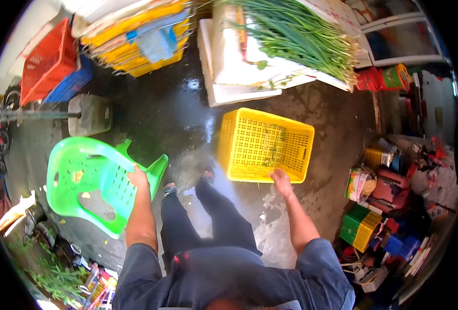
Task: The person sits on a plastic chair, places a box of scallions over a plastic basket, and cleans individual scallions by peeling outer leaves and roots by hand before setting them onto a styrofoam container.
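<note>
A green plastic chair [70,194] is at the left, tipped so its seat and backrest holes show. My left hand [139,177] is closed on its near edge, at the right side of the seat. Right of centre is a yellow perforated crate [233,147], its open top facing me, with a few green scraps inside. My right hand [280,181] is closed on the crate's near rim; its fingertips are partly hidden.
Spring onions [301,39] lie on white foam boxes [226,64] at the top. Stacked yellow crates [136,44], a red crate [48,64] and a grey weighted base [92,114] stand upper left. Clutter, including a green and yellow box [359,227], lines the right. The floor looks wet.
</note>
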A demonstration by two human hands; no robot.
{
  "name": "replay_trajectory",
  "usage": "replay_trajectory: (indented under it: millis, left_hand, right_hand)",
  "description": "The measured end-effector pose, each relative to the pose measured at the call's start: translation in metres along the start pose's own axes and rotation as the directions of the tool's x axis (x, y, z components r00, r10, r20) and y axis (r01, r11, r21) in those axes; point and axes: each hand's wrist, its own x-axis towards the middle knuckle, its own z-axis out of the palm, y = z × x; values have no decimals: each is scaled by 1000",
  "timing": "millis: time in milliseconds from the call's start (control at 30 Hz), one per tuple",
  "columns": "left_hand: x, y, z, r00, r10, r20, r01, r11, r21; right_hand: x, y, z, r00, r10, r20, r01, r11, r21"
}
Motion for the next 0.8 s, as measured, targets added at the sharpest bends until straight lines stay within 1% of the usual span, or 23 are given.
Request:
replay_trajectory:
  millis: [33,67,100,133,167,200,267,300,333,367,433,467,500,533,567,633,667,700,733,767,800]
  left_hand:
    - [-11,12,15,999,-45,-6,45,997,-67]
    - [-16,18,29,994,-111,12,111,992,-62]
    - [-9,13,48,980,-189,69,200,954,-225]
    - [2,7,67,956,-258,138,291,881,-373]
    - [4,11,78,924,-315,219,383,776,-501]
    - [-15,39,63,858,-399,323,509,738,-443]
    - [-61,88,50,841,-406,358,523,780,-343]
    - [-71,108,52,834,-403,377,520,803,-293]
    - [-69,107,65,815,-368,448,531,785,-320]
    - [-82,122,71,802,-340,491,523,797,-302]
    - [-140,197,64,737,-251,628,458,868,-190]
    - [-165,227,70,649,-104,754,430,867,-250]
    - [-182,260,82,538,56,841,408,856,-318]
    - [-206,303,80,485,189,854,380,834,-401]
    - [-222,334,88,464,305,832,302,828,-472]
    - [-250,399,101,523,437,732,184,780,-598]
    - [-253,423,107,512,470,719,155,773,-616]
    - [-257,444,112,496,504,707,132,761,-636]
    - [-258,461,115,419,523,742,120,778,-617]
    - [-263,473,115,377,497,781,146,801,-580]
    - [-272,483,116,333,468,819,177,822,-541]
  right_hand:
    - [26,-24,-22,1000,-22,-14,22,1000,-15]
    - [42,-52,-45,998,-42,-37,45,997,59]
    - [59,-72,-62,996,-62,-59,70,989,132]
    - [80,-78,-73,995,-74,-71,85,982,166]
    - [98,-83,-86,993,-85,-82,100,975,196]
    - [112,-86,-95,991,-97,-92,116,967,226]
    - [143,-83,-108,996,-18,-85,47,930,366]
    - [157,-87,-115,996,21,-84,18,899,438]
    - [169,-89,-124,998,63,-25,-39,843,537]
    - [179,-99,-138,993,118,-20,-79,765,639]
    - [205,-120,-164,974,225,15,-143,565,813]
    - [218,-129,-183,967,253,-35,-84,442,893]
    - [247,-125,-193,966,254,-38,-59,362,930]
    - [277,-114,-202,966,257,-33,-42,281,959]
    - [290,-102,-212,961,277,-19,-42,213,976]
    - [322,-111,-233,916,399,-30,-4,84,996]
    - [336,-119,-244,891,453,-31,26,17,1000]
    - [346,-120,-258,927,374,-42,56,-27,998]
    - [358,-122,-264,940,333,-74,108,-83,991]
    - [367,-126,-268,950,294,-107,154,-140,978]
    - [372,-128,-276,948,296,-116,172,-172,970]
